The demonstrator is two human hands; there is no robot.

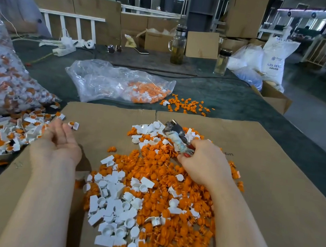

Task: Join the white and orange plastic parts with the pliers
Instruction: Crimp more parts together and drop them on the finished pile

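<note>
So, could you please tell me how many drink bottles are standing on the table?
2: a glass bottle with a handle at the table's far edge, and a shorter black-capped bottle to its right.

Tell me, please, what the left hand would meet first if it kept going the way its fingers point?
Probably the single joined white and orange piece lying on the cardboard just past the fingertips of the open left hand; depth is hard to judge from this one view.
</note>
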